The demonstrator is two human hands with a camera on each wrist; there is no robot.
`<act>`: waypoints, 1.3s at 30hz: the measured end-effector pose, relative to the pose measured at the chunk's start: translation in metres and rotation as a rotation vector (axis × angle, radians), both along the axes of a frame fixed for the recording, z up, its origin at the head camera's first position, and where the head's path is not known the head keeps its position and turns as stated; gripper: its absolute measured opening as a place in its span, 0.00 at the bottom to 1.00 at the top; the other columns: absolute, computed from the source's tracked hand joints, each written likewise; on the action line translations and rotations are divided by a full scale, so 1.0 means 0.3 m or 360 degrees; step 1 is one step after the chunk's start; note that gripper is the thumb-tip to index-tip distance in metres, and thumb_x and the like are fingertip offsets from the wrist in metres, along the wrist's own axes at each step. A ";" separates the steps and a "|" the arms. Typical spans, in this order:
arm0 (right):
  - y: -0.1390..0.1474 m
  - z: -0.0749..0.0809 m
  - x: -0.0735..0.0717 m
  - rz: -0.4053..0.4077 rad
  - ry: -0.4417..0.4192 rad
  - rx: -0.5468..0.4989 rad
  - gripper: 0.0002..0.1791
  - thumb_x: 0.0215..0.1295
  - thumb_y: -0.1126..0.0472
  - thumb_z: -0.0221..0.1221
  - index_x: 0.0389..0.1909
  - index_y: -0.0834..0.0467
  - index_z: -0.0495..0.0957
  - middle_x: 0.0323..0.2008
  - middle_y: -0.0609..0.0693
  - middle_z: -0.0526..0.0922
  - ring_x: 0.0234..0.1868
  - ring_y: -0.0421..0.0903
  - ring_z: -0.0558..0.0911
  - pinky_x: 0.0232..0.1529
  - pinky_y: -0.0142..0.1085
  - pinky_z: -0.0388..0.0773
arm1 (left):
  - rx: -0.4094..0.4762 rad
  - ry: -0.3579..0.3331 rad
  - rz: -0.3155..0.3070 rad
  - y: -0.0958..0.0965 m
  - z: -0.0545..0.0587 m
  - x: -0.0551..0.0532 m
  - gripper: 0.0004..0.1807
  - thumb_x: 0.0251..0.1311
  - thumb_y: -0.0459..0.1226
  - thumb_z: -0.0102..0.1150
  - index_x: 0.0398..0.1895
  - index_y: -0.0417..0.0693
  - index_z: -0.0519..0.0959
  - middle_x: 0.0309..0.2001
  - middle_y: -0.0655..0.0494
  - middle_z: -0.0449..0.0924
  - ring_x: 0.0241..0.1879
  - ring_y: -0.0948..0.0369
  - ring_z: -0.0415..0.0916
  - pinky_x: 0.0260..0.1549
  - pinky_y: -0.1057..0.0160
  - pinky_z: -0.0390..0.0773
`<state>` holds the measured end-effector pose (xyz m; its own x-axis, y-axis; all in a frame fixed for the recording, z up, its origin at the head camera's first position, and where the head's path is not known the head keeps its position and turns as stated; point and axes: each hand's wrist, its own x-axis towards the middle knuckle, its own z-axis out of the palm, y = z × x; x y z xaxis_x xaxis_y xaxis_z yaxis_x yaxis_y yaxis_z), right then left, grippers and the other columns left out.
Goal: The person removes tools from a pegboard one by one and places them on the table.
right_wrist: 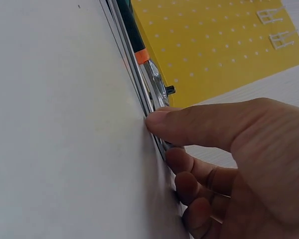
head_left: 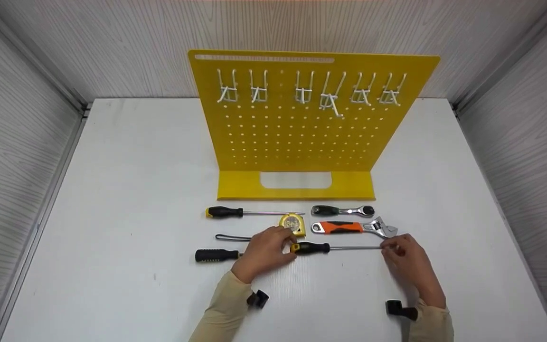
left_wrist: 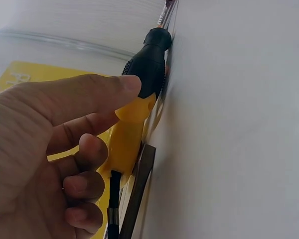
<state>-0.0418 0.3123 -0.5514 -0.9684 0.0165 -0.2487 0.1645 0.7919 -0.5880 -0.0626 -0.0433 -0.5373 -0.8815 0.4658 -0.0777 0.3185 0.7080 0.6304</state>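
Note:
A long screwdriver (head_left: 314,248) with a black and yellow handle lies across the front of the row of tools. My left hand (head_left: 265,252) pinches the yellow end of its handle between thumb and forefinger; the left wrist view shows the handle (left_wrist: 145,72) close. At the other end, my right hand (head_left: 409,260) pinches the shaft's tip. Just behind the left hand sits a yellow tape measure (head_left: 292,224), its black strap (head_left: 231,237) partly covered. A black-handled screwdriver (head_left: 216,255) runs beneath that hand; its flat blade (left_wrist: 142,169) appears in the left wrist view.
An orange-handled adjustable wrench (head_left: 344,228) and a ratchet (head_left: 342,211) lie behind the screwdriver. Another yellow-black screwdriver (head_left: 226,212) is at left. Behind them stands a yellow pegboard (head_left: 297,137) with several white hooks (head_left: 303,90) on a white table (head_left: 126,190).

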 end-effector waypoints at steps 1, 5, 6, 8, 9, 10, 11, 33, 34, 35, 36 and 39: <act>0.000 0.000 0.000 -0.0001 -0.0006 0.0000 0.09 0.62 0.66 0.60 0.43 0.57 0.82 0.42 0.54 0.74 0.41 0.49 0.74 0.39 0.37 0.70 | 0.0005 -0.0009 -0.0002 -0.001 0.001 0.000 0.15 0.49 0.42 0.68 0.42 0.52 0.82 0.37 0.59 0.81 0.35 0.64 0.73 0.34 0.64 0.74; 0.001 0.001 -0.002 -0.0013 -0.0032 -0.0006 0.11 0.62 0.66 0.60 0.45 0.57 0.81 0.43 0.55 0.74 0.41 0.49 0.73 0.38 0.36 0.70 | 0.0019 -0.0007 -0.0002 -0.002 0.003 0.000 0.16 0.49 0.42 0.68 0.43 0.52 0.82 0.37 0.59 0.81 0.36 0.64 0.73 0.34 0.64 0.73; 0.001 0.002 -0.002 -0.0016 -0.0039 -0.0011 0.11 0.62 0.66 0.60 0.45 0.58 0.81 0.43 0.55 0.74 0.40 0.48 0.72 0.38 0.35 0.70 | 0.0019 -0.0008 0.0000 -0.002 0.003 0.000 0.16 0.49 0.42 0.68 0.43 0.52 0.82 0.37 0.59 0.81 0.35 0.64 0.73 0.33 0.64 0.73; 0.001 0.003 -0.002 -0.0026 -0.0050 -0.0020 0.12 0.62 0.66 0.60 0.46 0.58 0.80 0.44 0.55 0.74 0.40 0.48 0.72 0.37 0.34 0.69 | 0.0028 -0.0006 0.0001 -0.002 0.003 -0.001 0.16 0.49 0.42 0.69 0.43 0.52 0.82 0.35 0.58 0.80 0.34 0.64 0.72 0.32 0.65 0.72; 0.001 0.004 -0.001 -0.0031 -0.0055 -0.0025 0.12 0.62 0.66 0.60 0.46 0.58 0.80 0.44 0.55 0.74 0.40 0.48 0.72 0.37 0.33 0.70 | 0.0028 -0.0014 0.0004 -0.002 0.004 -0.001 0.16 0.49 0.42 0.69 0.43 0.52 0.82 0.34 0.58 0.80 0.34 0.64 0.71 0.31 0.65 0.71; 0.001 0.005 -0.001 -0.0035 -0.0061 -0.0031 0.12 0.62 0.66 0.60 0.47 0.58 0.80 0.44 0.55 0.74 0.40 0.48 0.72 0.36 0.33 0.69 | 0.0034 -0.0025 0.0005 -0.003 0.006 -0.001 0.16 0.49 0.43 0.69 0.43 0.52 0.82 0.34 0.58 0.79 0.33 0.65 0.70 0.31 0.66 0.71; 0.001 0.006 0.000 -0.0042 -0.0066 -0.0039 0.12 0.62 0.66 0.59 0.47 0.58 0.80 0.44 0.55 0.74 0.40 0.48 0.71 0.36 0.33 0.70 | 0.0035 -0.0035 0.0008 -0.004 0.007 -0.001 0.17 0.49 0.43 0.69 0.44 0.52 0.82 0.34 0.58 0.79 0.33 0.65 0.69 0.31 0.66 0.70; -0.007 0.060 0.009 -0.0078 0.0142 -0.0130 0.14 0.63 0.66 0.60 0.50 0.55 0.78 0.50 0.52 0.77 0.44 0.44 0.75 0.42 0.30 0.72 | 0.0260 0.0020 0.0034 -0.068 0.043 -0.021 0.17 0.52 0.43 0.70 0.44 0.48 0.79 0.38 0.56 0.80 0.39 0.59 0.76 0.40 0.60 0.74; -0.009 0.062 0.004 -0.0074 0.0169 -0.0144 0.15 0.62 0.66 0.61 0.50 0.55 0.78 0.49 0.51 0.77 0.43 0.42 0.75 0.41 0.29 0.72 | 0.0261 0.0050 0.0049 -0.076 0.043 -0.025 0.17 0.52 0.44 0.70 0.43 0.49 0.80 0.38 0.55 0.81 0.39 0.58 0.76 0.41 0.59 0.74; -0.013 0.065 -0.001 -0.0067 0.0196 -0.0160 0.15 0.62 0.67 0.62 0.50 0.55 0.78 0.49 0.51 0.78 0.42 0.40 0.75 0.41 0.28 0.72 | 0.0264 0.0076 0.0070 -0.085 0.044 -0.028 0.17 0.52 0.44 0.70 0.43 0.49 0.80 0.38 0.55 0.81 0.39 0.58 0.76 0.41 0.59 0.74; -0.016 0.069 -0.008 -0.0056 0.0223 -0.0174 0.15 0.61 0.66 0.62 0.50 0.56 0.78 0.48 0.51 0.78 0.41 0.38 0.75 0.40 0.28 0.72 | 0.0270 0.0101 0.0093 -0.094 0.047 -0.032 0.17 0.52 0.45 0.70 0.42 0.48 0.80 0.38 0.54 0.81 0.39 0.57 0.76 0.41 0.57 0.74; -0.030 0.080 -0.034 -0.0034 0.0282 -0.0231 0.15 0.61 0.66 0.63 0.49 0.57 0.78 0.48 0.51 0.79 0.40 0.33 0.75 0.40 0.28 0.72 | 0.0273 0.0169 0.0170 -0.121 0.053 -0.044 0.18 0.51 0.46 0.71 0.42 0.48 0.80 0.39 0.53 0.81 0.41 0.53 0.75 0.44 0.54 0.73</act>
